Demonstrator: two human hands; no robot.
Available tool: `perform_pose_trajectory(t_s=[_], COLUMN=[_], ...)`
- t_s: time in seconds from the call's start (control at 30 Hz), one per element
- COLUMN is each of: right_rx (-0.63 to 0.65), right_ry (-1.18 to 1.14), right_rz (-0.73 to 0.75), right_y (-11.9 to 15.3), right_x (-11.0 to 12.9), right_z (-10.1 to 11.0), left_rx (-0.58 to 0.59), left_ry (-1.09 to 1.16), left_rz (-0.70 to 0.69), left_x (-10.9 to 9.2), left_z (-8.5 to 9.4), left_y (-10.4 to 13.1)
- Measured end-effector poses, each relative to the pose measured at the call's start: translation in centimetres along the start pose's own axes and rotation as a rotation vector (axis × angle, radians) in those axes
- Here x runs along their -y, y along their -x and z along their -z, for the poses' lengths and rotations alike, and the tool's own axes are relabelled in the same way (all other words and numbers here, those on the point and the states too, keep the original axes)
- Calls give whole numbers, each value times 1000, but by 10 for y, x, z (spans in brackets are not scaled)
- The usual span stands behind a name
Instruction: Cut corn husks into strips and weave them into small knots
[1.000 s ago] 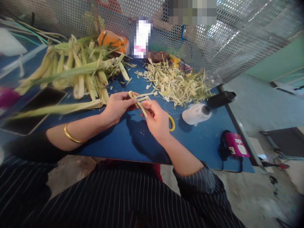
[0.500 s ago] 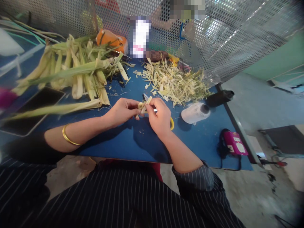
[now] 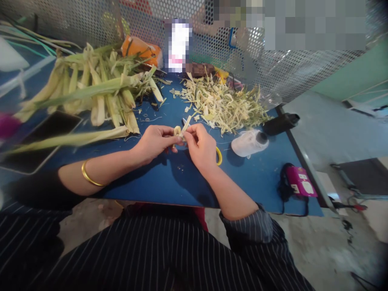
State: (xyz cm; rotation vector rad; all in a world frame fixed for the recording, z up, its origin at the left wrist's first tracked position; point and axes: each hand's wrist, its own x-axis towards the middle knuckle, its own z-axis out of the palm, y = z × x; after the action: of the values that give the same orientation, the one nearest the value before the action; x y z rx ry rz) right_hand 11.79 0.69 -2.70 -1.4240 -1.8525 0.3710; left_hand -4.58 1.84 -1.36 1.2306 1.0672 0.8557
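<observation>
Over the blue table my left hand [image 3: 153,144] is closed, with thumb and fingers pinching a small pale husk piece [image 3: 177,130] that curls into a loop. My right hand [image 3: 202,147] is closed too, pinching a flat pale strip [image 3: 186,124] that points up between the hands. Both pieces meet at the fingertips; whether they are one strip I cannot tell. Under my right hand lie scissors, their yellow handle [image 3: 218,156] showing at its right side and a bit of blade beyond the fingers. The rest of the scissors is hidden.
Long pale-green stalks [image 3: 98,101] lie piled at the left, partly over a dark flat panel [image 3: 45,137]. Cut shreds [image 3: 227,107] heap before the perforated metal screen. A white thread cone [image 3: 247,143], a black bottle [image 3: 280,124] and a magenta box [image 3: 300,181] stand right.
The pale strip has turned more upright and shifted slightly left with my fingers. The loop at my left fingertips shows more clearly. Both hands keep their pinch.
</observation>
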Motion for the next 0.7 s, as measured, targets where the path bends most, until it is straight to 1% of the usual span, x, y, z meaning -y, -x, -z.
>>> perform_pose_trajectory(t_s=[0.13,0.23,0.33,0.47,0.57,0.63,0.7], right_rx=[-38,-52,-32,-23,-32,-2,22], right_ry=[214,365,454,470,522,552,526], right_rz=[283,415,465,480,558,605,598], right_y=[-4,-6,-8,-8,-4,-1,4], right_x=[0,0,-1,1,4,6,8], right_z=[8,12,12,14,16,15,11], left_rx=[-22,-13,-16,0,-29,-54,-80], left_ry=[147,201,208,193,180,177,179], left_rz=[48,100,110,103,97,84,72], left_x=[-3,-3,-2,-2,-2,-2,-1], left_z=[5,7,8,8,7,6,5], left_y=[-5,-7,-7,-7,-7,-7,-8])
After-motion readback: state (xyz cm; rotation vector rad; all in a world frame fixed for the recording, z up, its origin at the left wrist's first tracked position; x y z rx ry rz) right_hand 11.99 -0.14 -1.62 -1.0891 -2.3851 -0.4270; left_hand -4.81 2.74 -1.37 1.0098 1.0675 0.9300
